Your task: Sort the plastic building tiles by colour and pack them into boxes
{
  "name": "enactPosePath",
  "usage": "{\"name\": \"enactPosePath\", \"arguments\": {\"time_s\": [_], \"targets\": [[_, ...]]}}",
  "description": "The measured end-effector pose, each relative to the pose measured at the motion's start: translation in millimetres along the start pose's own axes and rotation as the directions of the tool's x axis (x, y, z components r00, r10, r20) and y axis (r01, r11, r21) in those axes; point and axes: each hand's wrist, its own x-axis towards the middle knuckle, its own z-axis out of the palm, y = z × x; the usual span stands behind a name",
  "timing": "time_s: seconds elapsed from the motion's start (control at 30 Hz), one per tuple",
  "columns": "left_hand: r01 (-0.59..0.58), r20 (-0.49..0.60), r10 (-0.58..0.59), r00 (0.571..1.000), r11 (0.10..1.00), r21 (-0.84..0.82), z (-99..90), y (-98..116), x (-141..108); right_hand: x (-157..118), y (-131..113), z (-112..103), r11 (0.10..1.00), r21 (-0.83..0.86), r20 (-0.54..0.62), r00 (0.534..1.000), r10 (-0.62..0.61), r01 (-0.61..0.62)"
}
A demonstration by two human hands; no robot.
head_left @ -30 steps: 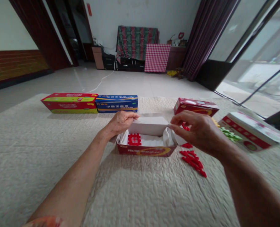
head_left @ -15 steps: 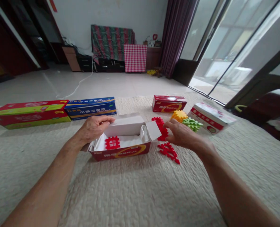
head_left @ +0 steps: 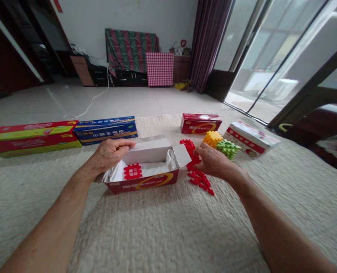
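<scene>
An open red box (head_left: pixel 145 184) stands in front of me, lined with white material. Inside, near its left end, lies a red square toy piece (head_left: pixel 133 171). My left hand (head_left: pixel 110 153) is closed on the box's back left edge, at the raised flap. Just right of the box, my right hand (head_left: pixel 210 159) pinches the edge of red toothed pieces (head_left: pixel 188 146). More red pieces (head_left: pixel 201 182) lie below that hand. Behind it are yellow pieces (head_left: pixel 212 139) and green pieces (head_left: pixel 228 149).
A closed red box (head_left: pixel 201 123) and a white and red box (head_left: pixel 252 139) stand at the back right. To the left are a blue box (head_left: pixel 105 131) and a red and green box (head_left: pixel 33 138). All rest on a quilted cream cover (head_left: pixel 168 235).
The view has shifted slightly, moving everything a little to the left in the picture. My right hand has stayed at the red pieces, its fingers slightly closer on them.
</scene>
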Motion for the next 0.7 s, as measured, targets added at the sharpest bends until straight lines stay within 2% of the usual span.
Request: {"name": "enactPosePath", "arguments": {"time_s": [0.17,0.3,0.4,0.47,0.57,0.7], "targets": [[0.009,0.003,-0.009,1.000,1.000,0.020,-0.7,1.9,-0.8,0.7,-3.3,-10.9,0.984,0.181,0.053,0.999,-0.006,-0.004],[0.006,0.003,-0.007,1.000,0.999,0.034,-1.5,3.8,-1.4,-0.2,-1.0,-23.8,0.911,0.412,0.081,0.996,-0.032,-0.004],[0.010,0.002,-0.010,1.000,0.999,0.038,-1.9,5.0,-1.6,-1.4,0.6,-28.2,0.858,0.514,0.132,0.989,-0.061,-0.015],[0.012,0.000,-0.012,1.000,0.999,0.040,-1.9,5.1,-1.6,-2.7,-1.1,-27.2,0.854,0.521,0.200,0.973,-0.117,-0.005],[0.004,0.000,-0.004,1.000,0.999,0.039,-1.7,4.0,-1.0,-5.1,-7.1,-21.6,0.902,0.431,0.276,0.949,-0.153,0.020],[0.001,0.003,-0.001,1.000,0.999,0.035,-1.8,4.8,-0.3,-8.4,-13.3,-16.6,0.948,0.318,0.246,0.963,-0.112,0.029]]}}
